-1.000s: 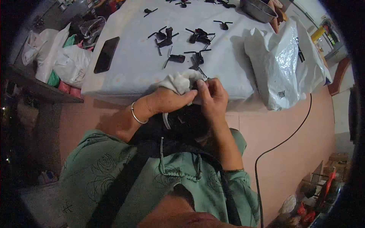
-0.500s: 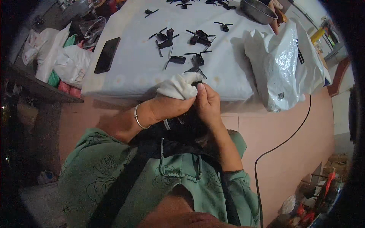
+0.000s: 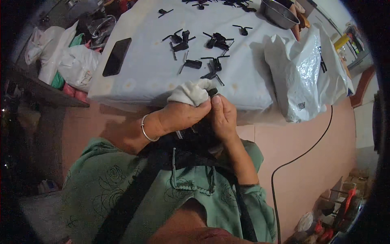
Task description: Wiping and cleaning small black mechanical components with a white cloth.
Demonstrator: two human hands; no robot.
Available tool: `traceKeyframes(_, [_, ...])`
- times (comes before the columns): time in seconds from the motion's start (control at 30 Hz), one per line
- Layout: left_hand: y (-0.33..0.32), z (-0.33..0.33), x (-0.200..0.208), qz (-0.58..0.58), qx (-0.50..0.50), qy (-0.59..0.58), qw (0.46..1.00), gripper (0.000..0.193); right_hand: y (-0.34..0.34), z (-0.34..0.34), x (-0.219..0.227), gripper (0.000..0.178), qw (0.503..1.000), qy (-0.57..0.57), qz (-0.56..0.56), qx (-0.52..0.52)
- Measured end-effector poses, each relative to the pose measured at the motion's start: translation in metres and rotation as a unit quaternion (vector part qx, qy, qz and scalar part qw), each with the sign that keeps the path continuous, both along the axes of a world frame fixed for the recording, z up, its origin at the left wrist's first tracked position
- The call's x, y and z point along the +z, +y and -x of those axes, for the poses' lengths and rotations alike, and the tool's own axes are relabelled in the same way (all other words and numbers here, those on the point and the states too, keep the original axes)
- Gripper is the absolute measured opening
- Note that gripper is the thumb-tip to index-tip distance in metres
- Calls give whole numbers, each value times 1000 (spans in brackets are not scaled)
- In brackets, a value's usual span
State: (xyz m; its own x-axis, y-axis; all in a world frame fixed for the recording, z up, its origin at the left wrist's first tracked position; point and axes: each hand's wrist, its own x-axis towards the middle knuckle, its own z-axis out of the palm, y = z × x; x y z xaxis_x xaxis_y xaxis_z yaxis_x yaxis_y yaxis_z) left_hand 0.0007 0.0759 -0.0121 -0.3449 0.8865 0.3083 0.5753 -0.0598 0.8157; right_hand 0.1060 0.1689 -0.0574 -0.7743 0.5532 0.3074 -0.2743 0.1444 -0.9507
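Note:
My left hand (image 3: 183, 115) is closed at the table's front edge, with a white cloth or glove (image 3: 187, 93) over its fingers. It grips a small black part (image 3: 212, 92) whose end sticks out of the white fabric. Against that part, the thumb and fingers of my right hand (image 3: 224, 118) are pinched together; the rest of the part is hidden. Just beyond my fingers lies a black piece with a thin rod (image 3: 212, 76). Similar black pieces with bent rods, such as one block-shaped piece (image 3: 192, 64), are scattered farther up the table.
The table (image 3: 146, 77) has a pale cloth. A dark phone (image 3: 117, 57) lies at its left, a white plastic bag (image 3: 294, 77) stands at the right edge, and a metal bowl (image 3: 279, 15) sits far right. A black cable (image 3: 300, 155) runs down the floor.
The black part now shows more beyond the white fabric. My right thumb has shifted slightly down and right. Table items appear a little shifted in the picture.

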Motion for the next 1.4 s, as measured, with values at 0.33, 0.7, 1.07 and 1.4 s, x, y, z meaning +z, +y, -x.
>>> traceKeyframes(0.33, [6, -10, 11, -110, 18, 235, 966, 10, -10, 3, 4, 29, 998, -2, 65, -22])
traceKeyframes(0.7, [0, -5, -10, -101, 59, 96, 988, 20, -10, 6, 8, 33, 995, -50, 90, -8])
traceKeyframes(1.07, [-7, -6, -2, -27, 45, -2, 999, 21, -9, 3, 4, 32, 986, -34, 152, 59])
traceKeyframes(1.4, [-2, -10, 4, 43, 69, 232, 969, 14, -13, 12, -6, 30, 998, -32, 58, -12])
